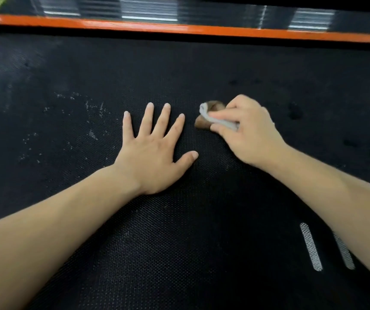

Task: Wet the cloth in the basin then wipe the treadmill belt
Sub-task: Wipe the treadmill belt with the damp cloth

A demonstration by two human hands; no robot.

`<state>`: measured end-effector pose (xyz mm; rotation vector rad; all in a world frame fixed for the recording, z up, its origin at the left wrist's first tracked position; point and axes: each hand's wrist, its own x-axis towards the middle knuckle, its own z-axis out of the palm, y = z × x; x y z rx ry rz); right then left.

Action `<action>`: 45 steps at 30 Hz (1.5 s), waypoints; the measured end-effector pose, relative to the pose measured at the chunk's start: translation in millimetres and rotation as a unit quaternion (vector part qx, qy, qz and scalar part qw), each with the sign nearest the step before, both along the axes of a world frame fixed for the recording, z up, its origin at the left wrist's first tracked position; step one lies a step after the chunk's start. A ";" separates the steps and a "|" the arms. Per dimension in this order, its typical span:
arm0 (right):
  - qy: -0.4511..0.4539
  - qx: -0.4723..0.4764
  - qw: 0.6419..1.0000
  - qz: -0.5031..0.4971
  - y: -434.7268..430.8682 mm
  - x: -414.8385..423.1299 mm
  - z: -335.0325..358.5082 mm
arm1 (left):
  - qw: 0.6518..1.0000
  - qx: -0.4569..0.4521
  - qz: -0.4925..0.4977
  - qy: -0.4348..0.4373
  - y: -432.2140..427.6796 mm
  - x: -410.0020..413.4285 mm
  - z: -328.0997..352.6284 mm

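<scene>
The black textured treadmill belt (179,231) fills most of the view. My right hand (248,133) grips a small bunched cloth (208,115), white and brown, and holds it down on the belt right of centre. My left hand (155,151) lies flat on the belt with its fingers spread, a short way left of the cloth. Most of the cloth is hidden under my right fingers. No basin is in view.
White specks of dirt (74,121) dot the belt left of my left hand. Dark damp spots (295,113) lie right of my right hand. An orange side rail (179,27) runs along the far edge. Two white dashed marks (311,247) sit at the lower right.
</scene>
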<state>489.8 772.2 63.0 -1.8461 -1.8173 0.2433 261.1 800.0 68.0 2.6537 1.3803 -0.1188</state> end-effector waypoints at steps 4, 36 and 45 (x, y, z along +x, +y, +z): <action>-0.063 0.008 0.998 0.008 30.5 30.6 5.6 | 1.000 -0.006 -0.001 -0.002 2.3 -0.5 -1.0; -0.017 -0.008 1.000 -0.020 111.1 4.3 2.5 | 0.999 0.001 0.036 -0.023 39.0 32.3 -3.8; -0.016 -0.008 0.981 -0.196 161.2 26.6 17.3 | 0.999 0.019 0.026 -0.017 38.3 31.7 -7.0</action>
